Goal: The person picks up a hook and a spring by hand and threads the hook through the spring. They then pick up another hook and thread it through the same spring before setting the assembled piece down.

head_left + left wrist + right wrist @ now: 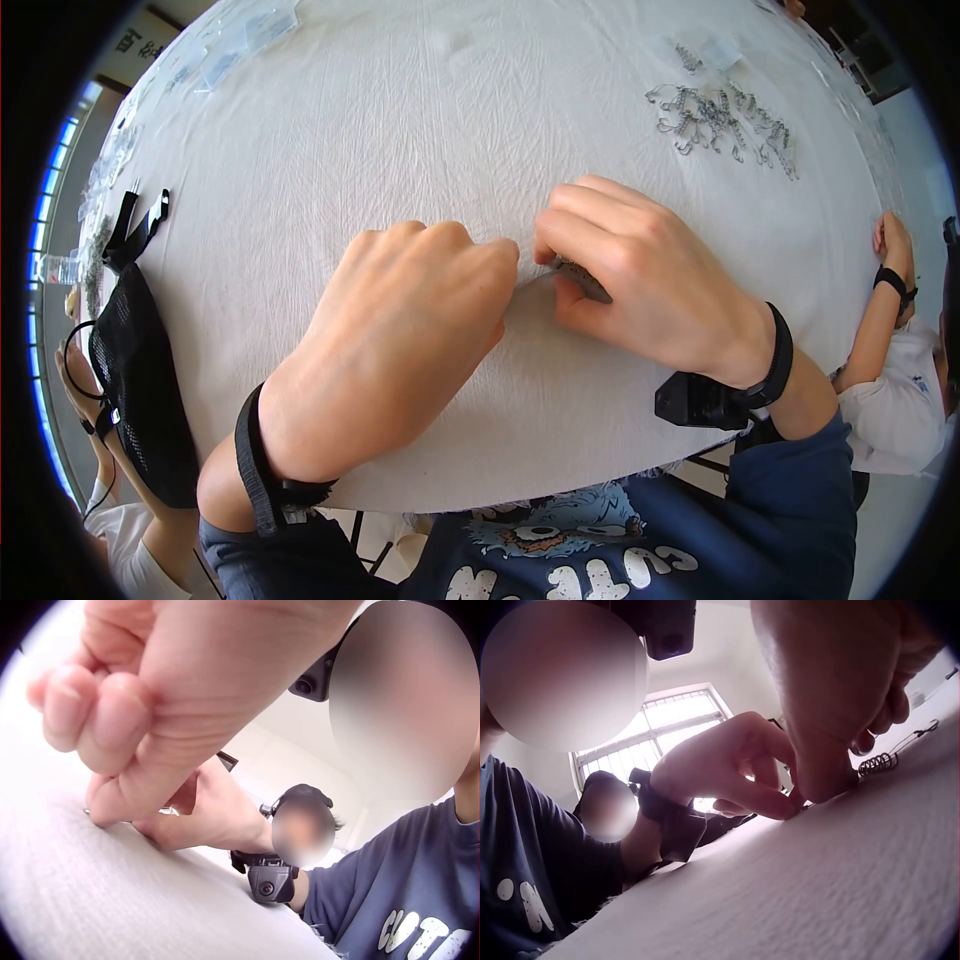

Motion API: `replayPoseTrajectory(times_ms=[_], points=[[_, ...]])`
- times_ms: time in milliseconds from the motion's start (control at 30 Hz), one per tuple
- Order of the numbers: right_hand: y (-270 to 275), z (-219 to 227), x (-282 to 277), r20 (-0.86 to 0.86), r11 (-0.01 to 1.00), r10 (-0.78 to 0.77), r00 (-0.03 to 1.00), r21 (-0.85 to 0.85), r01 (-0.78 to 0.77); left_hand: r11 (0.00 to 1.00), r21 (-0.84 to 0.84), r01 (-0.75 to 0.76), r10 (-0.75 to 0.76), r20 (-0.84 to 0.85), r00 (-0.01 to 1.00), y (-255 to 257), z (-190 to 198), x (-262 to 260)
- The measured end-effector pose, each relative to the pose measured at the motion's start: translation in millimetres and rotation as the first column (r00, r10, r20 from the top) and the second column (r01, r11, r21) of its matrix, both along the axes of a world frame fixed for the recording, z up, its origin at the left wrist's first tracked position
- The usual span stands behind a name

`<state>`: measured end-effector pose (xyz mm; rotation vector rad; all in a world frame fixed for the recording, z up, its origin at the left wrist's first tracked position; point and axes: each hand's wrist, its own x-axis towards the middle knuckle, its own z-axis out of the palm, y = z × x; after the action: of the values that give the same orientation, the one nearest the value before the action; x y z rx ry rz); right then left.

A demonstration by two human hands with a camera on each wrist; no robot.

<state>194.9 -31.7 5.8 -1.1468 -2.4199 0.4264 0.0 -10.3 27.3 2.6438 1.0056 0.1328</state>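
Note:
A small metal coil spring [879, 764] with a hooked wire end shows beside the fingers of my right hand [645, 275], low over the white cloth. The right thumb and fingers pinch it, and a dark grey part of it shows between them in the head view. My left hand [395, 340] faces it from the left, back of the hand up. Its thumb and index finger pinch together close to the right fingertips, with a tiny bit of metal wire [88, 812] at their tips. The left fingertips are hidden in the head view.
A pile of similar metal springs [715, 118] lies at the back right of the white tablecloth [440, 120]. Clear plastic bags [245, 40] lie at the back left. A black mesh bag [140, 370] rests at the left edge. Other people's arms [880, 310] show at both sides.

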Motion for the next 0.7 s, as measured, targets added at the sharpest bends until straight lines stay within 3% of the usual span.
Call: replayPoseTrajectory(times_ms=[333,700], points=[[2.7,2.9,-2.0,0.091,0.999,-0.014,0.996,-0.049,0.019,1.000,-0.008,0.006,-0.006,-0.024,1.000,0.8,1.0,0.9],[4.5,1.1,-7.1,0.030,0.997,-0.039,0.999,-0.071,0.041,0.999,0.035,0.021,-0.019,-0.048,0.999,-1.4,-0.8,2.6]])
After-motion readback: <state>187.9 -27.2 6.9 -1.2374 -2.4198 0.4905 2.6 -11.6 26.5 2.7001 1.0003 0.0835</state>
